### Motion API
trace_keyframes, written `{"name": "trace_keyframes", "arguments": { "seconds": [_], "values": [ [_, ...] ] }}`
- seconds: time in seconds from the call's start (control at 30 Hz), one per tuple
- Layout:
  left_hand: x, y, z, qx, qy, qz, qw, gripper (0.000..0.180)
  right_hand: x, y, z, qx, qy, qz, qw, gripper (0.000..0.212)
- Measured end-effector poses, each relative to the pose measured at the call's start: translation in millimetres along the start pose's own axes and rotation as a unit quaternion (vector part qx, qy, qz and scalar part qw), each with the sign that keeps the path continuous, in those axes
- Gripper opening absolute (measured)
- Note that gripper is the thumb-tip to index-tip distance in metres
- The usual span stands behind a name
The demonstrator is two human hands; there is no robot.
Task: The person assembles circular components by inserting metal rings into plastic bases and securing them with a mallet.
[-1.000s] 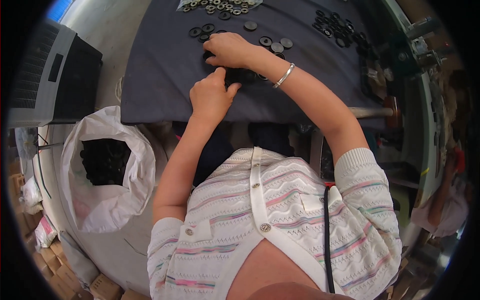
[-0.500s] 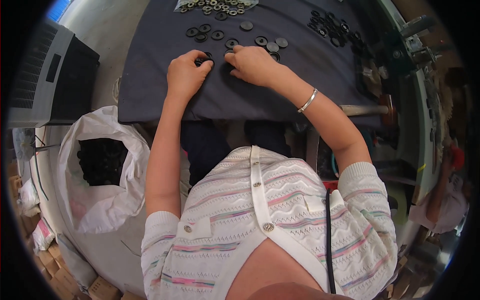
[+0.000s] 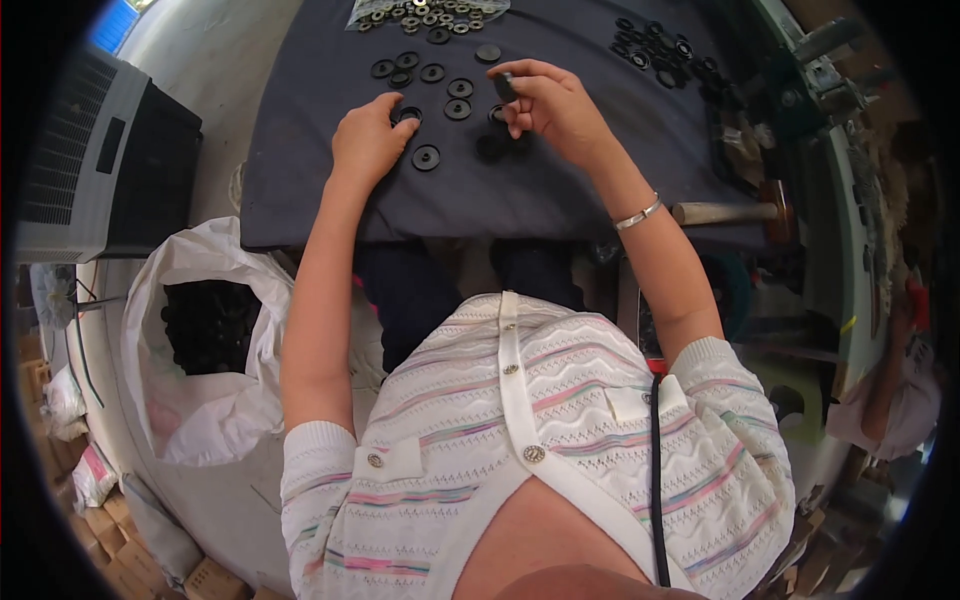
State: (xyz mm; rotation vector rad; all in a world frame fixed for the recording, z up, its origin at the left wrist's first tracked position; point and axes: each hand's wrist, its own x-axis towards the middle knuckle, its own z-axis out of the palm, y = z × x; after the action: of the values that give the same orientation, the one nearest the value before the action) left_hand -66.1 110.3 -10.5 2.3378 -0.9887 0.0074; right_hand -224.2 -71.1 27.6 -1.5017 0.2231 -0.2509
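Note:
My left hand (image 3: 368,140) rests on the dark cloth, its thumb and fingers closed around the edge of a black round disc (image 3: 411,115). Held up between the thumb and fingers of my right hand (image 3: 555,112) is another black disc (image 3: 504,87), tilted on edge. Several similar discs with a raised centre lie about: one black disc (image 3: 426,157) just nearer than my left hand, and a black disc (image 3: 457,109) between the hands. A plain grey disc (image 3: 488,53) lies farther off. Dark discs (image 3: 492,148) under my right hand are partly hidden.
A clear bag of metal rings (image 3: 430,14) sits at the table's far edge. Black rings (image 3: 655,50) are heaped far right. A wooden-handled hammer (image 3: 725,213) lies at the right edge. A white sack (image 3: 150,330) of black parts stands left, below a grey-black ventilated machine (image 3: 80,150).
My right hand has lifted and shifted right, with a disc now in its fingers. A disc now lies on the cloth nearer than my left hand, which has barely moved.

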Motion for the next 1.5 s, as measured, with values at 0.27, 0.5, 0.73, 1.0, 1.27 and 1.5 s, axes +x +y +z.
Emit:
{"name": "trace_keyframes", "arguments": {
  "seconds": [0.27, 0.5, 0.73, 1.0, 1.27, 1.5],
  "values": [
    [7.1, -9.6, 3.7, -0.075, 0.019, 0.047, 0.996, 0.033, -26.9, 17.2, -17.0, -0.106, 0.058, -0.017, 0.993, 0.024],
    [-13.9, -10.8, 0.6, -0.857, -0.183, -0.113, 0.469, 0.035, -39.0, 31.0, 1.9, -0.642, 0.028, -0.067, 0.763, 0.032],
    [-17.1, 26.7, 2.2, -0.825, -0.165, -0.136, 0.522, 0.026, -40.9, 38.9, -17.2, -0.511, 0.061, -0.152, 0.844, 0.028],
    [-19.6, 51.9, 2.2, -0.545, -0.12, -0.113, 0.822, 0.018, -58.7, 14.2, -23.3, 0.295, 0.136, 0.013, 0.946, 0.016],
    [-41.9, 89.6, 30.7, 0.101, -0.083, 0.151, 0.98, 0.03, 3.2, 31.4, -2.2, -0.544, 0.133, -0.108, 0.821, 0.023],
    [-43.2, 88.5, 36.1, 0.095, -0.075, 0.131, 0.984, 0.026, 14.0, 30.1, 8.0, -0.629, 0.067, -0.022, 0.774, 0.018]
  ]
}}
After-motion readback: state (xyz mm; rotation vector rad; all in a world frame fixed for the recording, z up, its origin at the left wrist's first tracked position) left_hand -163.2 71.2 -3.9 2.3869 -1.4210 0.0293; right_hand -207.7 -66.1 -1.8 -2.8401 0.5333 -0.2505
